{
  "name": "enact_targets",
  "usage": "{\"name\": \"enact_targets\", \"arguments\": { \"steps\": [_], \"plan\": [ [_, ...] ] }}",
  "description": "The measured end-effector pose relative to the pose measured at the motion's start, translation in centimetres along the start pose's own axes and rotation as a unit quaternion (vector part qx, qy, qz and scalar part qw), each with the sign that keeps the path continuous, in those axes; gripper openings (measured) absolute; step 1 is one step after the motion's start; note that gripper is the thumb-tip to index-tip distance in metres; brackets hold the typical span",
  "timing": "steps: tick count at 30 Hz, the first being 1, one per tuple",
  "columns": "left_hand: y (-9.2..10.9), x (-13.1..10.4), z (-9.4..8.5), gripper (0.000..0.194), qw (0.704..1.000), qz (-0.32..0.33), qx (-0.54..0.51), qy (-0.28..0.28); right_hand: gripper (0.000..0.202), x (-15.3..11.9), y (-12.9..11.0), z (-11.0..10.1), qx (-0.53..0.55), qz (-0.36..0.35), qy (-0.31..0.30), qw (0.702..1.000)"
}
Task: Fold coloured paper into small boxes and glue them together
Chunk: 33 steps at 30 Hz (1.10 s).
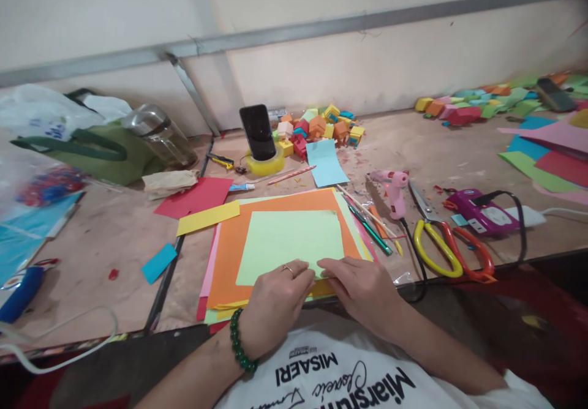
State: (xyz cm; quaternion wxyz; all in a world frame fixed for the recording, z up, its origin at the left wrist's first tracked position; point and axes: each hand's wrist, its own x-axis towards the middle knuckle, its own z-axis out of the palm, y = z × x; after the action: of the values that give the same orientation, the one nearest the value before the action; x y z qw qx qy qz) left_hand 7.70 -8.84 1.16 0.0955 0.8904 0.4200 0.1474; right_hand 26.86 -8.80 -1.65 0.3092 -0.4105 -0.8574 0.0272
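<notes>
A light green sheet of paper [291, 240] lies on an orange sheet [229, 262], on top of a stack of coloured paper at the table's front edge. At the near edge of the green sheet, my left hand [278, 292] has its fingers bent together on the paper; it wears a ring and a green bead bracelet [239, 341]. My right hand [361, 283] pinches the same edge a little to the right, fingertips close to those of the left. Both thumbs are mostly hidden. Some yellow paper [324, 286] shows below the fingers.
Right of the stack are pencils [370, 222], a pink glue gun [392, 188], scissors [436, 231] and a purple power socket [487, 213]. Behind stand a phone [258, 130] on a tape roll [266, 163] and folded paper boxes [316, 127]. Leftward are a yellow strip [209, 217] and a jar [158, 133].
</notes>
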Motion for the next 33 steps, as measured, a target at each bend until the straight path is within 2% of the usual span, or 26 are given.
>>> {"name": "enact_targets", "arguments": {
  "steps": [3,9,14,17,19,21,25,30,33],
  "plan": [
    [-0.1,-0.1,0.1,0.025,1.0,0.012,-0.016,0.014,0.022,-0.1,-0.1,-0.1,0.022,0.026,-0.02,0.999],
    [-0.6,-0.5,0.0,0.023,0.998,0.002,-0.059,0.023,0.029,0.0,0.7,-1.2,0.144,0.074,-0.054,0.985],
    [-1.0,-0.7,0.0,0.016,0.993,-0.028,-0.111,0.038,0.028,0.8,0.8,-1.4,0.205,0.083,-0.02,0.975],
    [-1.5,-0.6,0.1,0.021,0.985,-0.052,-0.15,0.068,0.034,1.5,1.1,-1.1,0.191,0.093,0.0,0.977],
    [-2.1,-0.5,0.2,0.021,0.977,-0.086,-0.176,0.087,0.042,1.9,1.7,-0.9,0.147,0.117,-0.008,0.982],
    [-2.8,-0.3,0.3,0.022,0.969,-0.128,-0.189,0.092,0.04,2.4,2.5,-0.8,0.103,0.157,-0.044,0.981],
    [-3.7,0.0,0.4,0.024,0.966,-0.183,-0.172,0.069,0.028,3.4,3.5,-1.1,0.049,0.231,-0.145,0.961],
    [-3.6,0.6,-0.1,0.025,0.973,-0.205,-0.104,0.005,0.03,4.9,2.9,-2.2,0.001,0.217,-0.211,0.953],
    [-3.2,1.1,-0.8,0.025,0.975,-0.205,-0.068,-0.045,0.038,5.8,2.5,-2.6,0.0,0.237,-0.25,0.939]
  ]
}}
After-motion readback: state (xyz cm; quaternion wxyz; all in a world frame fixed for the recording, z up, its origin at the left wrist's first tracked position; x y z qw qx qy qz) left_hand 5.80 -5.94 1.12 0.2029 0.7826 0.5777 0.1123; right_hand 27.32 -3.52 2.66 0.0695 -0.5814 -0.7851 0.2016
